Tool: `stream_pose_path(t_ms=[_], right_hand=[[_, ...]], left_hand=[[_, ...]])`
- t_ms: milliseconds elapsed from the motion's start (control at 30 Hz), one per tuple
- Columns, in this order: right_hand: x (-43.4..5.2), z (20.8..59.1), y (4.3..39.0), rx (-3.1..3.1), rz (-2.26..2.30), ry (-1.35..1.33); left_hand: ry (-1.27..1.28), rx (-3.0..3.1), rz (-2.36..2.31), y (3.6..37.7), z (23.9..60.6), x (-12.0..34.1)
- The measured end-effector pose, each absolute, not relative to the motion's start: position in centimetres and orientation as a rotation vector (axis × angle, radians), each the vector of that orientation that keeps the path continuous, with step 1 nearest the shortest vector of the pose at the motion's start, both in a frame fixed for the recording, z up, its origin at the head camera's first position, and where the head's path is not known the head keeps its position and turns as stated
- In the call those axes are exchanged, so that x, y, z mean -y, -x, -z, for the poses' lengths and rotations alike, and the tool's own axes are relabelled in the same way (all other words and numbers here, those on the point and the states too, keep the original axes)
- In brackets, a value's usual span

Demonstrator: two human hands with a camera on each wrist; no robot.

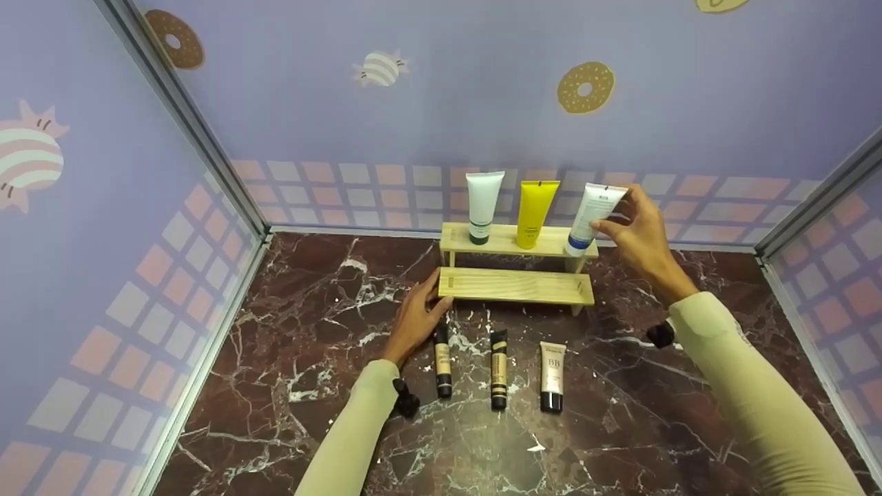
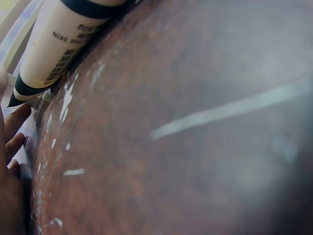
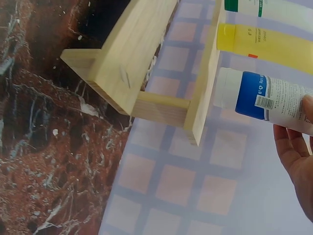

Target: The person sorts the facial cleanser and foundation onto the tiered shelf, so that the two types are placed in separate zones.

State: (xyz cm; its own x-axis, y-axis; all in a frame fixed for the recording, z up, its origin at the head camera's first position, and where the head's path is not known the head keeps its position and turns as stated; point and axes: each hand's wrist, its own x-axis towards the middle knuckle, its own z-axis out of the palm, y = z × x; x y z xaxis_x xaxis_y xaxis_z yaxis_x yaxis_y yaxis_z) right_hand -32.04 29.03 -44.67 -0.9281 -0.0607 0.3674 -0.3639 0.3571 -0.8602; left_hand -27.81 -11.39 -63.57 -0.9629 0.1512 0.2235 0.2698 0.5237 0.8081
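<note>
A two-tier wooden shelf (image 1: 515, 285) stands on the marble top against the back wall. Its upper tier holds a white tube with a green cap (image 1: 482, 205), a yellow tube (image 1: 535, 212) and a white tube with a blue cap (image 1: 594, 215). My right hand (image 1: 617, 210) pinches the blue-capped tube (image 3: 266, 99) near its top, its cap on the upper tier. My left hand (image 1: 441, 289) rests with straight fingers against the left end of the lower tier. Just beside it lies a beige tube with black bands (image 1: 442, 361), seen close up (image 2: 54, 49) in the left wrist view.
Two more tubes lie in front of the shelf: a gold-and-black one (image 1: 498, 369) and a beige BB tube (image 1: 552, 375). Purple patterned walls close in the marble top (image 1: 275, 386) at the left, back and right.
</note>
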Motion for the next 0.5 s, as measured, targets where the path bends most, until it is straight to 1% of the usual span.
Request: stream_pose_path(t_ms=[200,500], right_hand=[[-29.0,44.2,32.9,2.370,-1.601,-0.365],[-29.2,44.4,34.1,2.370,-1.579,-0.373]], left_hand=[[0.417,2.595,1.433,28.0,63.7,11.4],[0.441,2.563,1.421,28.0,63.8,11.4]])
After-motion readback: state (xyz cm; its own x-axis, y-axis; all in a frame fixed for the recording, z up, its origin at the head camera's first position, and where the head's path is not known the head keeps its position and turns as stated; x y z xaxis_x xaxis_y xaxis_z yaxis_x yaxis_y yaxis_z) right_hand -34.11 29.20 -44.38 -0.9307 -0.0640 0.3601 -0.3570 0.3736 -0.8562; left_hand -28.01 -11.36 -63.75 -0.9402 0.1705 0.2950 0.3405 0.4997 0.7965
